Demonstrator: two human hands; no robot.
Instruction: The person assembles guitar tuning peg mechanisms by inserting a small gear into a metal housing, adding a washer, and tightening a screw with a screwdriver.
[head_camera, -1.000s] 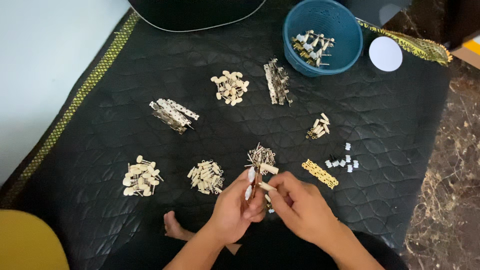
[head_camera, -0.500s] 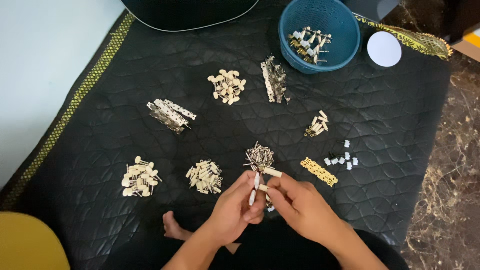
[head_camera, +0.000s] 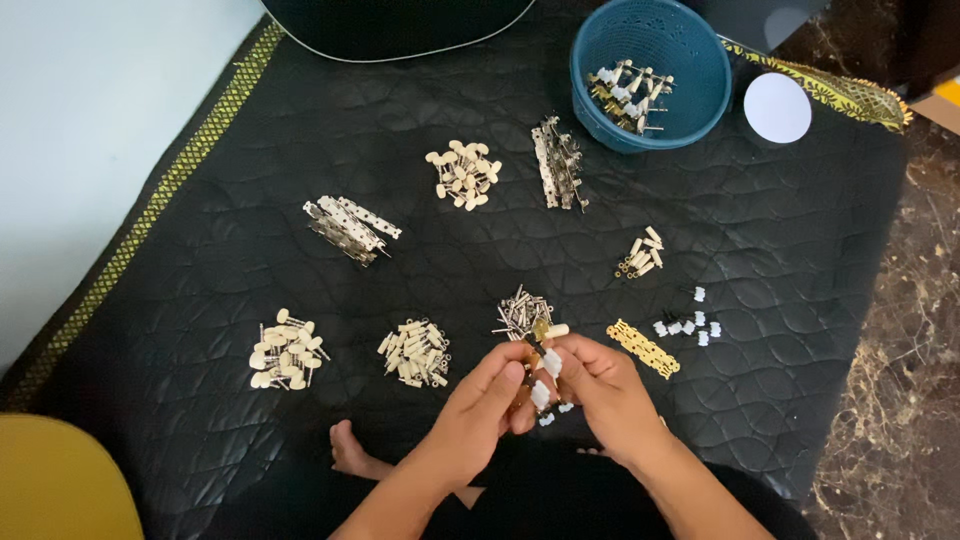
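Note:
My left hand (head_camera: 482, 398) and my right hand (head_camera: 598, 385) meet low in the middle of the view, over a black quilted mat (head_camera: 240, 390). Together they grip a small part assembly (head_camera: 543, 372) of brass metal with cream-white knobs. Just above the fingers lies a pile of small metal pins (head_camera: 522, 311). A gold perforated strip (head_camera: 643, 348) rests right of my right hand. A heap of cream pegs with posts (head_camera: 415, 352) sits left of my left hand.
Other heaps dot the mat: cream knobs (head_camera: 286, 349), metal plates (head_camera: 350, 226), cream buttons (head_camera: 463, 173), dark metal plates (head_camera: 558, 161), small pegs (head_camera: 641, 253), white bits (head_camera: 690, 322). A blue basket (head_camera: 700, 85) holds assembled pieces. A white disc (head_camera: 777, 107) lies beside it. My bare foot (head_camera: 350, 452) shows below.
Both hands stay together in the same spot, fingers shifting slightly on the small assembly. The piles have not moved.

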